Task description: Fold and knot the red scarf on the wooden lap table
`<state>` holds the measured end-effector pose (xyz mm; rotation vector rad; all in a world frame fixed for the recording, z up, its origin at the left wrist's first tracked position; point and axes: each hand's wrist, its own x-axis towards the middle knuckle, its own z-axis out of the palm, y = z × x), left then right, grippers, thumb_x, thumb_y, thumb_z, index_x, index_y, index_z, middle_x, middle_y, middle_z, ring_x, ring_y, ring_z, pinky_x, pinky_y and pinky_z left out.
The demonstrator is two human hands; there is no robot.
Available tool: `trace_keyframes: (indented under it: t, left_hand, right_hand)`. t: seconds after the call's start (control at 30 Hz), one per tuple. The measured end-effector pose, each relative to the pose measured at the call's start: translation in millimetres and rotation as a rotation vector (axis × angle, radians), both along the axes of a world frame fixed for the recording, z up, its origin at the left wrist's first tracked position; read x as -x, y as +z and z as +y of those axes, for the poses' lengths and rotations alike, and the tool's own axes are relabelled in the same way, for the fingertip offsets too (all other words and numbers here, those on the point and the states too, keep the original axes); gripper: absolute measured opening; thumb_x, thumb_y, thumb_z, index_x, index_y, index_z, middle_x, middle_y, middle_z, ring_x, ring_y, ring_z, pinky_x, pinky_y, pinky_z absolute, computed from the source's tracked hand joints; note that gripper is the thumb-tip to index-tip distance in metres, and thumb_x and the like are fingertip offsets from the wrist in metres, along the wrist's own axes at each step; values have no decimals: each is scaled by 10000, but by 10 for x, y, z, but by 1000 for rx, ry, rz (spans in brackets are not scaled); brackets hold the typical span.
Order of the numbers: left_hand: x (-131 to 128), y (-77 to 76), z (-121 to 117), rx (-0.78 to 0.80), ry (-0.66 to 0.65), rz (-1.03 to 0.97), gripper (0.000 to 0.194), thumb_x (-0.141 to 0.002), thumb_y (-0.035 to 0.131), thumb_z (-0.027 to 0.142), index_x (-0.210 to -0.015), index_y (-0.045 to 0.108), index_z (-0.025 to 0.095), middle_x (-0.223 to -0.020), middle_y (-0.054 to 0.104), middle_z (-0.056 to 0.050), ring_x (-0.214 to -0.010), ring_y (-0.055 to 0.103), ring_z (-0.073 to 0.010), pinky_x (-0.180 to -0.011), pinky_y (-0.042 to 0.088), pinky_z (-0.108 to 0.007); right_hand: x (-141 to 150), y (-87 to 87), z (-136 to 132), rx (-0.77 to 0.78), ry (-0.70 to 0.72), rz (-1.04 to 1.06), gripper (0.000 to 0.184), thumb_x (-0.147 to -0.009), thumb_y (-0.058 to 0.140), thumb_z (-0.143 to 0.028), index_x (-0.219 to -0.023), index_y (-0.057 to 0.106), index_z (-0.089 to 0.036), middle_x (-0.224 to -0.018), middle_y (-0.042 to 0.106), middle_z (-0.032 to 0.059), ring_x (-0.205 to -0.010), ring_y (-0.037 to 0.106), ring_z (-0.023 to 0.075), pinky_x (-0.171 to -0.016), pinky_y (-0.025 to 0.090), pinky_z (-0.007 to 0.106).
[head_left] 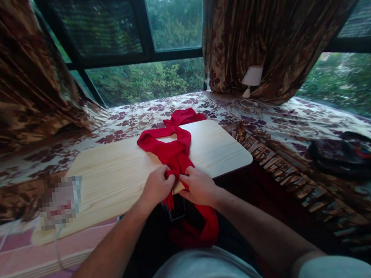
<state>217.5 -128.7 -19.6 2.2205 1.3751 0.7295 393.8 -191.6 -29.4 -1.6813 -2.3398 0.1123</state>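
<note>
Red scarf (173,148): in both hands at the near edge of the pale wood-grain table (115,165). Left hand (159,185): closed narrow, pinches red fabric between thumb and curled fingers. Right hand (200,186): close beside the left, also narrow on fabric, thumb towards the other hand, fingers tucked under. Exact grip of lower fingers: cannot tell, hidden.

Just beyond the hands: lies flat on the tabletop in an open loop, bare wood visible through the middle, bands crossing on the near side. Below the hands: drops past the table edge, curves down and round above the lap, partly lost in shadow. Past the far edge: more bunched red fabric (184,116) on the floral cover (129,116); whether joined to the rest, cannot tell.

At the left end of the table: blurred-out flat item (60,202), with a pale cable (58,256) running down over the pink striped cloth (15,265). To the right: brown ruffled trim (287,178), then a dark bag-like bundle (348,156) on the floral cover. Farther off, right of centre: small white lamp (252,77), near the foot of the right-hand patterned curtain (259,23). Another curtain (13,73) at left. Between them: dark-framed window (174,15), green foliage outside.
</note>
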Motion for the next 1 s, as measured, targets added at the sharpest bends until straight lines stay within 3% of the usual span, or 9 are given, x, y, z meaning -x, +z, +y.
trace_keyframes:
  t: [0.13,0.27,0.4,0.57,0.67,0.73,0.87,0.93,1.0]
  left_hand:
    - [-127,161,29,-32,174,-252,158,-855,514,307,-714,509,238,-639,543,26,-630,506,-173,-627,361,-304]
    - [-253,246,-24,34,-23,-240,158,-866,549,362,-781,590,235,-721,636,5,-703,579,-186,-690,427,-308]
    - [-209,128,-90,185,-300,-314,304,-879,608,456,-1052,689,220,-1006,744,-52,-888,674,-214,-813,498,-322]
    - [-65,-132,-107,160,-94,-566,382,-949,518,519,-1025,718,202,-1182,732,-92,-1117,663,-241,-993,478,-354]
    - [-38,-238,-108,140,56,-545,382,-936,532,526,-1047,727,216,-1258,709,-86,-1192,635,-257,-1032,471,-382]
    - [-29,-279,-114,167,51,-514,387,-930,541,518,-1101,734,229,-1288,698,-81,-1201,633,-261,-1041,478,-405]
    - [9,-307,-132,135,-139,-335,391,-942,519,475,-1126,769,236,-1318,685,-88,-1275,589,-272,-1138,403,-466]
    - [25,-312,-151,89,-260,-239,384,-942,524,453,-1154,768,245,-1343,671,-85,-1331,544,-275,-1179,350,-487]
    - [25,-324,-196,44,-297,-230,380,-937,541,426,-1207,744,250,-1379,647,-83,-1359,517,-268,-1191,334,-481]
  right_hand:
    - [173,-14,-20,-21,-51,-69,395,-846,672,-390,-1173,692,-169,-1157,584,181,-1029,547,319,-849,476,433]
    - [277,-60,-27,1,-71,-69,420,-850,659,-401,-1169,712,-134,-1236,596,230,-1089,535,360,-875,472,485]
    - [200,-87,-70,-30,-4,39,443,-873,629,-397,-1230,688,-142,-1207,670,200,-1142,564,342,-989,445,480]
    - [-7,-127,-45,-10,-93,539,126,-857,557,-234,-863,680,-209,-906,730,63,-851,659,205,-795,517,315]
    - [-81,-151,-5,18,-177,845,90,-823,529,-210,-797,615,-219,-775,701,28,-713,648,179,-666,515,287]
    - [-111,-147,-6,-63,-250,931,89,-832,515,-224,-814,603,-221,-863,716,58,-764,664,195,-678,531,308]
    - [-179,-118,-54,-362,-434,854,217,-863,508,-237,-1045,627,-226,-1357,592,170,-1126,626,256,-826,555,380]
    - [-215,-124,-65,-397,-477,795,256,-866,512,-249,-1093,627,-226,-1349,595,172,-1151,617,254,-843,552,374]
    - [-238,-150,-54,-315,-457,760,215,-870,521,-277,-1034,652,-228,-1129,699,131,-995,669,232,-807,551,349]
